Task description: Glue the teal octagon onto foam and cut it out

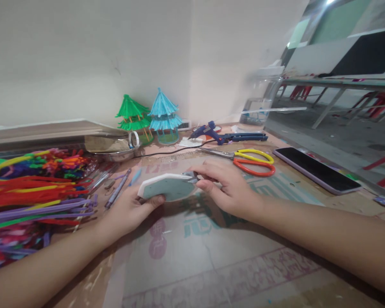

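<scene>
My left hand (136,209) is closed on the left end of a flat, many-sided board piece (171,188) with a grey-green face and a thick white edge. The thumb lies on the face, and the fingers are hidden behind it. My right hand (226,188) pinches a small grey tool (190,176) between thumb and fingers. Its pointed tip is at the right edge of the piece; its exact kind is too blurred to tell. Both hands are above a printed plastic sheet (192,265) on the table.
Colourful pipe cleaners (32,188) lie left. Behind stand a green pagoda model (133,113) and a blue pagoda model (163,111). A glue gun (208,131) with its cord, pliers (247,137), scissors (253,162), a phone (317,170) and a clear plastic jar (259,98) are around.
</scene>
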### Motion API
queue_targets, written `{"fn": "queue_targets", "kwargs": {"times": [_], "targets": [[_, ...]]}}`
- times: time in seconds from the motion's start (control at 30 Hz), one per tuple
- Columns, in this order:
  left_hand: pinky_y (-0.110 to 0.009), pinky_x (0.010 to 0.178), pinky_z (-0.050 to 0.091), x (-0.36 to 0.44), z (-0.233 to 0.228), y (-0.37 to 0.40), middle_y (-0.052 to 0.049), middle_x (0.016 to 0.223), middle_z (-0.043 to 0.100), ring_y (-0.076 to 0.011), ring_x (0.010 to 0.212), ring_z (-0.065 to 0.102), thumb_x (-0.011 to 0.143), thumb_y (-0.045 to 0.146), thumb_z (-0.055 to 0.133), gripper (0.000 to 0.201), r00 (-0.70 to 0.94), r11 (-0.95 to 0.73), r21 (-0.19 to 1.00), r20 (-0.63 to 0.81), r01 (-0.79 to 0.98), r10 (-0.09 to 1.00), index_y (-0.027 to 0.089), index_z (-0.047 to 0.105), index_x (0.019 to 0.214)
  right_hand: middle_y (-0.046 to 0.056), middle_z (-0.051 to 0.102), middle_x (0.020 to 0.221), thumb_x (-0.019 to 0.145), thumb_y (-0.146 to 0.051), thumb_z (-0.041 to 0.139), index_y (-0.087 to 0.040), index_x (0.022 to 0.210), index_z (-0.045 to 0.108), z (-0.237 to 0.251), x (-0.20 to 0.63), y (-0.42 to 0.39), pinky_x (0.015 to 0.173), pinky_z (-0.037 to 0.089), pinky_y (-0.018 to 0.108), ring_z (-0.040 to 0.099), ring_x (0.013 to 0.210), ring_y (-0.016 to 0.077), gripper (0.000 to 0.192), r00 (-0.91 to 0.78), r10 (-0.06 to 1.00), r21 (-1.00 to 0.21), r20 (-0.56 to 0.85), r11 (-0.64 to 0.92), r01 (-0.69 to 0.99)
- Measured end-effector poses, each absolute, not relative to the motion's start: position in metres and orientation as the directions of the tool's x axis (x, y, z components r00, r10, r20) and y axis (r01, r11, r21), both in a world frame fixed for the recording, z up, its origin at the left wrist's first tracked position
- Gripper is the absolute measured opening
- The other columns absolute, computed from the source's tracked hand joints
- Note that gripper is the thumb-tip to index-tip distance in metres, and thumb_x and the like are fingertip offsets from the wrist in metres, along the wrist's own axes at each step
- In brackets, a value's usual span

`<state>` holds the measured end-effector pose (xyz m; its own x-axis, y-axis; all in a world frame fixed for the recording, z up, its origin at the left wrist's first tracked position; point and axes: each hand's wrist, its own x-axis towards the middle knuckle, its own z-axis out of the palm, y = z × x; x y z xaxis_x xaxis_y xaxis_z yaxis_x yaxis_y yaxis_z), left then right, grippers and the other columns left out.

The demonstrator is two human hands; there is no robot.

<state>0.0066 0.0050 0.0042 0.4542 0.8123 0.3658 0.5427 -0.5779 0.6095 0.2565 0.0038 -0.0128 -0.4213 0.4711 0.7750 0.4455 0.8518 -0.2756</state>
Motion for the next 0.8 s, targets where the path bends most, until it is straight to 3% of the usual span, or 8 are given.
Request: {"fn": "queue_targets", "kwargs": {"times": [0.43,0.8], "targets": [[-0.024,0.067,0.055,0.0003,-0.0016,0.0045,-0.001,0.083,0.076,-0.0161,0.071,0.067,0.088,0.031,0.055,0.022,0.541,-0.657,0.564,0.389,0.500,0.745,0.018,0.072,0.091,0.005,0.066,0.079,0.104,-0.034,0.044,-0.015,0.107,0.068,-0.0103,0.2557,0.0000,0.064,0.045,0.029,0.057,0.069,0.0168,0.031,-0.462,0.410,-0.194,0.786,0.874,0.446],[-0.025,0.065,0.055,0.0013,-0.0009,0.0053,-0.001,0.077,0.074,-0.0169,0.068,0.066,0.088,0.033,0.055,0.022,0.548,-0.635,0.584,0.350,0.506,0.759,0.019,0.071,0.089,0.003,0.064,0.073,0.103,-0.031,0.047,-0.016,0.104,0.069,-0.0088,0.2551,-0.0002,0.062,0.045,0.028,0.057,0.066,0.0156,0.027,-0.453,0.406,-0.194,0.794,0.875,0.444]]}}
